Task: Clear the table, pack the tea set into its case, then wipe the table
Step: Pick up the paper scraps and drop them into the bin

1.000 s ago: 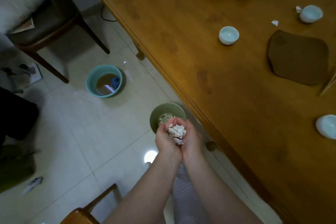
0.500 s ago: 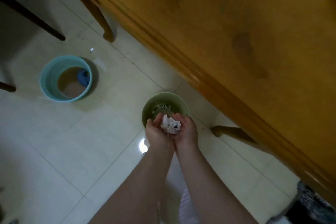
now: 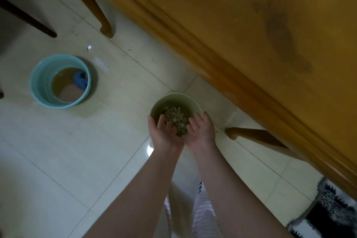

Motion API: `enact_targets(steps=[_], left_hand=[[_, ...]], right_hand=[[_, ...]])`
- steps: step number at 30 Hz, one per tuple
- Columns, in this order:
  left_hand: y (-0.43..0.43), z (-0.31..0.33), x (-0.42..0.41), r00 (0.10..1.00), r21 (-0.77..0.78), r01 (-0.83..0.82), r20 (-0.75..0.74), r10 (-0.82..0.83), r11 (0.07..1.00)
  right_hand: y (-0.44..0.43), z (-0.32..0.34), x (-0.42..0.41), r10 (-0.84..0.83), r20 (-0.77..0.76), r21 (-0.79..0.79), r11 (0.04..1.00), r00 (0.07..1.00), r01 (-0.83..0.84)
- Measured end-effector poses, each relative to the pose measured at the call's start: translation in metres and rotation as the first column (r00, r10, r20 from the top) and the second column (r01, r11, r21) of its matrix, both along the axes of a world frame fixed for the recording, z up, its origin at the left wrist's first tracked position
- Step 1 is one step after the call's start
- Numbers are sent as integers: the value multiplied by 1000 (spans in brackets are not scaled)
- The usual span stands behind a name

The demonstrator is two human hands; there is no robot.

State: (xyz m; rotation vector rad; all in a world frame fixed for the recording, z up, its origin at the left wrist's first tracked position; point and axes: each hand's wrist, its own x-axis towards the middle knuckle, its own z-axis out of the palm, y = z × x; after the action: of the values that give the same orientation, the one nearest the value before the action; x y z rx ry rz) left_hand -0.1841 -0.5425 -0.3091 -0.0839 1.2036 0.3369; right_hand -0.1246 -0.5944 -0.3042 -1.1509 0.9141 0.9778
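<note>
A pale green bin (image 3: 173,100) stands on the floor tiles beside the wooden table (image 3: 251,25). Crumpled paper scraps (image 3: 174,118) lie inside it. My left hand (image 3: 164,133) and my right hand (image 3: 201,131) hover side by side over the bin's near rim, palms up, fingers spread, holding nothing. No part of the tea set is in view.
A light blue bucket (image 3: 41,83) with brownish water and a blue cloth (image 3: 80,80) stands on the floor to the left. Table legs (image 3: 96,11) and a chair leg (image 3: 25,17) reach down at the top; another wooden leg (image 3: 255,137) lies right of the bin. A dark rug (image 3: 328,214) sits bottom right.
Both hands, which cupped a wad of white paper scraps together, have parted and opened over the green bin; the scraps are no longer in them. The view has tilted down toward the floor.
</note>
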Motion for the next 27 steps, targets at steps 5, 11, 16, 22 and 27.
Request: enact_targets(steps=[5, 11, 16, 22, 27], left_hand=[[11, 48, 0, 1000, 30, 16, 20, -17, 999], [12, 122, -10, 997, 109, 11, 75, -20, 994], [-5, 182, -18, 995, 189, 35, 86, -52, 981], [-45, 257, -18, 991, 282, -40, 135, 2, 959], [-97, 304, -5, 988, 357, -91, 150, 39, 930]], right_hand=[[1, 50, -5, 16, 11, 66, 998, 1000, -16], [5, 126, -22, 92, 74, 180, 978, 993, -104], [-9, 183, -30, 181, 173, 221, 951, 968, -218], [-53, 254, -25, 181, 289, 354, 892, 940, -280], [-107, 288, -1, 197, 404, 351, 868, 893, -351]])
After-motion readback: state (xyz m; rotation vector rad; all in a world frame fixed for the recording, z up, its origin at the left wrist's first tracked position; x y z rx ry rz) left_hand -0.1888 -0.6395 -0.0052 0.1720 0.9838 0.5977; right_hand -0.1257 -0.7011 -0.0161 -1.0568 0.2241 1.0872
